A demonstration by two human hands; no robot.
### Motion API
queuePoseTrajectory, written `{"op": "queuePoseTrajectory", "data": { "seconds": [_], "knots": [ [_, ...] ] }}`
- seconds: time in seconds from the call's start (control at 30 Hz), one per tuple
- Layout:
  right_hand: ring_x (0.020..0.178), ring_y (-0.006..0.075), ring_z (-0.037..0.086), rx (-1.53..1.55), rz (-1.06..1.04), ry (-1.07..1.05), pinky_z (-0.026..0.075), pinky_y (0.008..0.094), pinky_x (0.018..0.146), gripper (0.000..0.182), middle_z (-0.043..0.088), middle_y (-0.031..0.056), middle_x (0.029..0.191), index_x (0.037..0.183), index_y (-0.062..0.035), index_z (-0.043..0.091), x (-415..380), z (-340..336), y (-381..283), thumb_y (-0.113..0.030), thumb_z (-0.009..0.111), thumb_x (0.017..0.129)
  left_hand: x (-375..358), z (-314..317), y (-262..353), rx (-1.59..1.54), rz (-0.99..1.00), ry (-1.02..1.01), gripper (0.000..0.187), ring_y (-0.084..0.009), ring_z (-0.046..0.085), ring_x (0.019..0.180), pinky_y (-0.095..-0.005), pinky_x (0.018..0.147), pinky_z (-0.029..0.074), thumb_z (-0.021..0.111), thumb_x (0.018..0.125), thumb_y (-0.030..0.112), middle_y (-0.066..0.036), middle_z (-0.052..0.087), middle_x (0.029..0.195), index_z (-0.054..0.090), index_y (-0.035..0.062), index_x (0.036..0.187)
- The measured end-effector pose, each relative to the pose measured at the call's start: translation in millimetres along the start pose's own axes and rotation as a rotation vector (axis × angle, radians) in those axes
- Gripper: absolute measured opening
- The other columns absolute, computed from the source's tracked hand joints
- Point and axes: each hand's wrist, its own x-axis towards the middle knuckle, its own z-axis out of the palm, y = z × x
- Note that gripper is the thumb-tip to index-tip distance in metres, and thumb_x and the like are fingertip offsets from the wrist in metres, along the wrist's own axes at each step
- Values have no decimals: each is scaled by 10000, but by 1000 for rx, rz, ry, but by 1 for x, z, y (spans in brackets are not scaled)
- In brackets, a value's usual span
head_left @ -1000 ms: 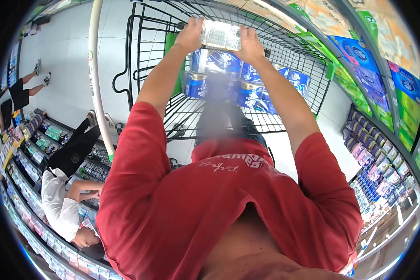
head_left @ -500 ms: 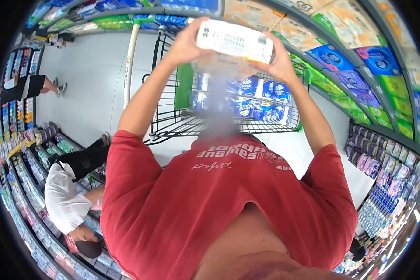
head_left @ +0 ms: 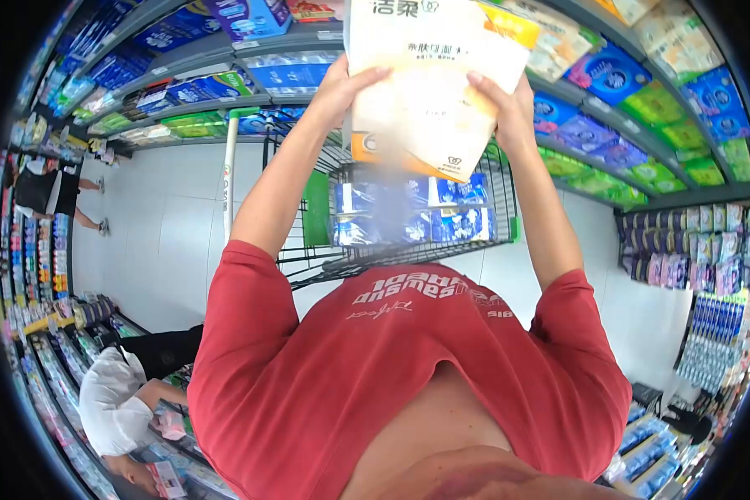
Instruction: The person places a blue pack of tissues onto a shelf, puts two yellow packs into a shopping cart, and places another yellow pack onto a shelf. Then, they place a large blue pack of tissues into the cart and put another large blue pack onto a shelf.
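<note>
Two hands hold up a white-and-orange pack (head_left: pixel 429 96) over a shopping cart (head_left: pixel 316 208) in a store aisle.

The left hand (head_left: pixel 339 90) and right hand (head_left: pixel 512 111) each keep a closed grip on opposite sides of the pack, thumbs laid across its printed face. Blue packs (head_left: pixel 460 223) sit inside the cart, while stocked shelves (head_left: pixel 192 56) line the aisle beyond. At left, well apart from the shopper in a red shirt (head_left: pixel 408 350), is a person in a white shirt (head_left: pixel 112 400).
</note>
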Motion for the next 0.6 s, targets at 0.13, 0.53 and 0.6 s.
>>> {"op": "queuePoseTrajectory", "data": {
  "seconds": [0.13, 0.53, 0.6],
  "knots": [
    [849, 226, 653, 186, 118, 87, 553, 325, 738, 543, 616, 192, 1019, 1106, 93, 459, -6, -29, -3, -144, 762, 724, 16, 36, -2, -46, -167, -55, 558, -209, 626, 945, -308, 800, 520, 712, 805, 253, -166, 610, 1084, 477, -66, 1198],
    [970, 219, 613, 218, 181, 274, 502, 321, 827, 536, 609, 145, 1102, 1197, 38, 495, -74, -170, -58, -117, 740, 746, 41, 191, -54, -198, -293, -306, 543, -254, 615, 997, -360, 823, 531, 680, 829, 220, -211, 580, 1145, 464, -84, 1224],
    [993, 206, 601, 163, 152, 272, 497, 315, 839, 551, 588, 141, 1143, 1241, 42, 451, -87, -212, -61, -128, 705, 782, 40, 232, -67, -223, -319, -304, 530, -258, 619, 987, -354, 808, 538, 665, 840, 205, -213, 576, 1149, 457, -85, 1233]
  ]
}}
